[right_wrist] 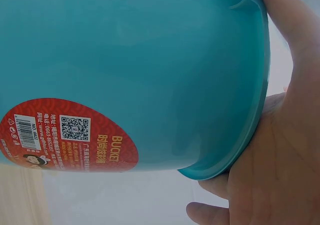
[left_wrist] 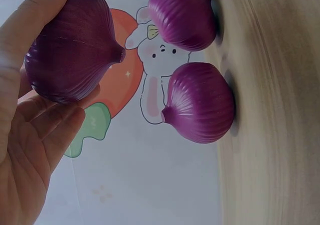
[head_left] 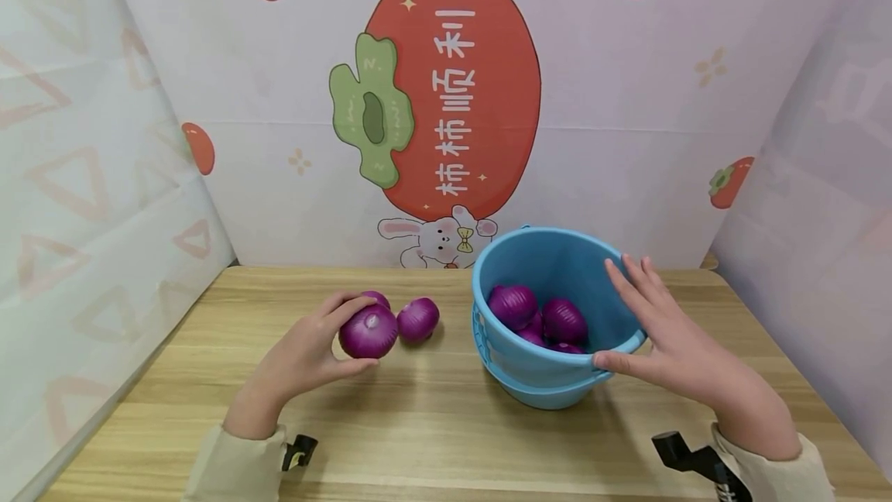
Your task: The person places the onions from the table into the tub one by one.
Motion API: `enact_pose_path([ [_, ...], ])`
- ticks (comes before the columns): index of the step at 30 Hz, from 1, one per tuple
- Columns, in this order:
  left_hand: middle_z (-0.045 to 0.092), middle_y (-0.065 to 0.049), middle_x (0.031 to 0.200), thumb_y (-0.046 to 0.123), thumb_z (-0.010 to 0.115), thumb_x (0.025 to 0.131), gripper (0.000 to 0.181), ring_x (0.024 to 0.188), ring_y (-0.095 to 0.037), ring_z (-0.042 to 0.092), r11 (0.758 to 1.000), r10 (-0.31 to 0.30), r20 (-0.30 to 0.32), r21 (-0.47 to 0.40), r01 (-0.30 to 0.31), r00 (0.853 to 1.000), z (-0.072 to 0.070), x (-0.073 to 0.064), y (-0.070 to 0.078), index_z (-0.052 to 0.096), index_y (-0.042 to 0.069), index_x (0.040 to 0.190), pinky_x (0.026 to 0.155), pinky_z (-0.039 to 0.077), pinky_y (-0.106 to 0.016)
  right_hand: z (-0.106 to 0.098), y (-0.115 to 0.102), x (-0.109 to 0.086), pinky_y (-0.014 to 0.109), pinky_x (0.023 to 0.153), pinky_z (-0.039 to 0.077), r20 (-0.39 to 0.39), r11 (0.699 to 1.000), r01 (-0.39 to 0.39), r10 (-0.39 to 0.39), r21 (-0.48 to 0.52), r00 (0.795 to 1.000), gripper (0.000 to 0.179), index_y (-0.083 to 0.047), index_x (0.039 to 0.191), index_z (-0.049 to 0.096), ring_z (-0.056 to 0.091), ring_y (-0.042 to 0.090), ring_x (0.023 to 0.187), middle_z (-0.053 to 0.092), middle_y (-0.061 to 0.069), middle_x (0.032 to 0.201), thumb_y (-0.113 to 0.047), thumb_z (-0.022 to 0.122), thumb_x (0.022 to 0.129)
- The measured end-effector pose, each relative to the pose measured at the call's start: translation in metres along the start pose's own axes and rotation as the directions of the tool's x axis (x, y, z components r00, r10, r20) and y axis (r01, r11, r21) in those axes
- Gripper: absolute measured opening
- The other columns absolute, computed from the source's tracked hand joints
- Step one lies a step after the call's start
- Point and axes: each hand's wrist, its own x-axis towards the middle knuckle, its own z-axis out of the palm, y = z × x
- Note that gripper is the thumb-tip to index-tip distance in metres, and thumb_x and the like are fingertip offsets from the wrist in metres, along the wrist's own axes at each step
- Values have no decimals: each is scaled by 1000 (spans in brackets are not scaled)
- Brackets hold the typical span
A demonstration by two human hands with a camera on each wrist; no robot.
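My left hand grips a purple onion between its thumb and fingers. In the left wrist view this onion is raised off the wooden surface. Two more onions, one upper and one lower, rest on the wood in that view. From the head, one of them sits just right of the held onion, and the other is partly hidden behind it. My right hand rests at the right rim of a blue bucket, thumb on the rim, fingers spread. Several onions lie inside the bucket.
The wooden table ends at a white printed backdrop. Pale cloth walls close off the left and right. On the bucket's side is a red label. A blue handle hangs around its front.
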Motion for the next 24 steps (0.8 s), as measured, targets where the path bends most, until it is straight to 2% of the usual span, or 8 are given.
enact_pose_path([
  [13,58,-7,125,34,92,66,78,102,-22,68,1000,16,-48,2,-16,999,-5,8,1,59,11,133,84,61,-40,1,1,1,87,97,18,-2,1000,6,-6,1,1000,109,-24,161,6,-20,35,153,-7,8,169,-42,79,82],
  [24,57,-6,125,33,92,67,76,103,-21,67,998,60,-77,-1,-60,995,-9,21,6,59,9,132,85,60,-40,0,0,0,87,96,19,-4,1000,1,-1,-9,1000,110,-24,161,6,-19,35,153,-7,7,169,-43,79,81],
])
